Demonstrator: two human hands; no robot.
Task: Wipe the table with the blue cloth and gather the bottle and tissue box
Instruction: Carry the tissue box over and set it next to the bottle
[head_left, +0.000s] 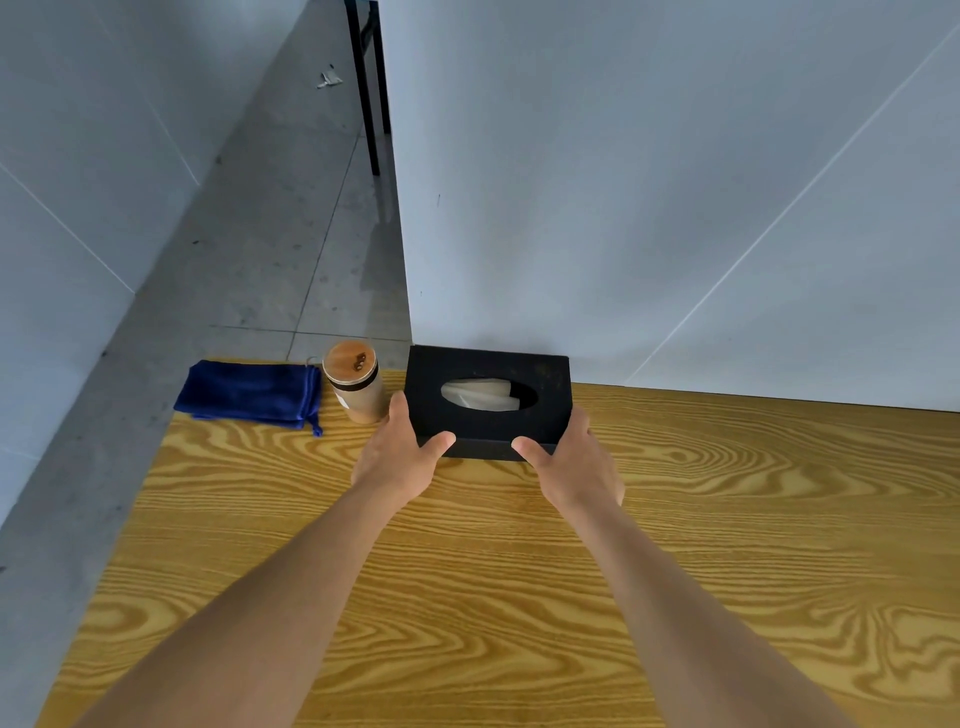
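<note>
A black tissue box (488, 400) sits just above the centre of the frame, at the far edge of a wooden table (519, 597) with bold yellow-brown grain. The box's long axis runs left to right across the frame, and its back edge lies close against a pale grey wall panel (649, 182). Its top faces up and has an oval opening, also running left to right, in which a white tissue (480, 395) shows, folded and lying low inside.

Both bare forearms reach up from the bottom of the frame. The left hand (397, 454) grips the left end of the box, thumb lying across the near front corner and fingers up the left side. The right hand (569, 460) mirrors it on the right end, thumb on the near front corner and fingers wrapped round the right side. Both hands are spread wide enough to span the box ends and are clamped on it. Whether the box rests on the table or is lifted cannot be told.

Just left of the box, close to the left hand's fingers, a bottle (356, 382) stands upright, tan-bodied with a dark band and a round wooden lid. Further left, at the table's far left corner, a folded blue cloth (249, 392) lies flat, its long side running left to right. Beyond the table, in the upper left, is grey tiled floor (270, 249).
</note>
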